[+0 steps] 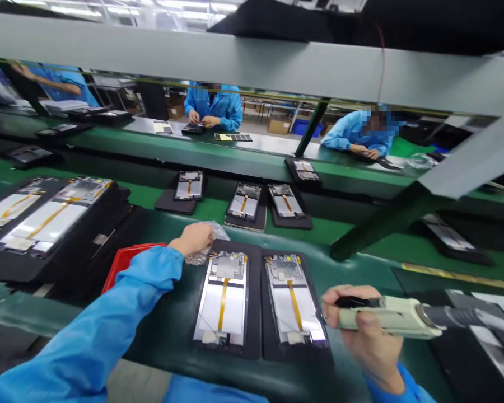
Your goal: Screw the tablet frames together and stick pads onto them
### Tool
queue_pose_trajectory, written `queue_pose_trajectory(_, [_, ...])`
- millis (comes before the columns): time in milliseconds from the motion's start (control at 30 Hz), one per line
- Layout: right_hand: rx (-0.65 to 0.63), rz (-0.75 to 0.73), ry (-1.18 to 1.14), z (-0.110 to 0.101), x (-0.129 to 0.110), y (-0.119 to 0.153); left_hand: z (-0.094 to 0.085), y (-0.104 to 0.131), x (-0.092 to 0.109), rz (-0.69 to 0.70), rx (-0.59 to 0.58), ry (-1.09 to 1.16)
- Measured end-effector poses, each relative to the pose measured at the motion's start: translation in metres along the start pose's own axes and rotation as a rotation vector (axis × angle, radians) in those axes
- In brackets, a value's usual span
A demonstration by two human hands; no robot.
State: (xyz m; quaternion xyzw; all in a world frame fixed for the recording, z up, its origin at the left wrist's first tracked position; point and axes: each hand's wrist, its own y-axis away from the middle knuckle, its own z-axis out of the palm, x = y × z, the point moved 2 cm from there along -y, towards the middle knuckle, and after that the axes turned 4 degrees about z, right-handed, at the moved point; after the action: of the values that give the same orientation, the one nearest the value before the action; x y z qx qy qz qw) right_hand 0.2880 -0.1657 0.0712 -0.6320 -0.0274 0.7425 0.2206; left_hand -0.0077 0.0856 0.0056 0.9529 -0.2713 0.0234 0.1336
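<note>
We had our right hand (361, 330) wrapped tight around the electric screwdriver (386, 316), its tip hanging just off the right edge of the right-hand open device (294, 299). That unit lay in a black tray (258, 302) near the desk's front edge, beside its twin, the left-hand open device (223, 296), both with their backs off and orange ribbon cables showing. Our left hand (193, 239) was out at the tray's far-left corner, fingers closed on a crinkly clear plastic bag (205, 246); what the bag held we couldn't make out. We judged this was the fastening step, the driver poised and the left hand fetching from the bag. The next move, we reckoned, called for lining the bit up squarely over a screw point on the right unit. Across the green desk (361, 246), co-workers in blue coats (218, 109) bent over their own trays.
</note>
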Motion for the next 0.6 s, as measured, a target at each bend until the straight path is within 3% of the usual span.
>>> queue_pose_trajectory(200, [0.069,0.058,0.005,-0.011,0.005,0.048,0.003,0.007,-0.019,-0.042,-0.029,-0.023])
queue_pose_trajectory(433, [0.066,0.059,-0.012,-0.007,0.021,0.065,0.006,0.004,-0.021,-0.100,0.050,0.047])
queue_pose_trajectory(533, [0.060,0.046,0.007,-0.008,0.027,0.064,0.006,0.002,-0.021,-0.153,0.096,0.196])
queue_pose_trajectory(600, [0.051,0.047,0.024,-0.008,0.030,0.064,0.006,0.004,-0.022,-0.231,0.117,0.483])
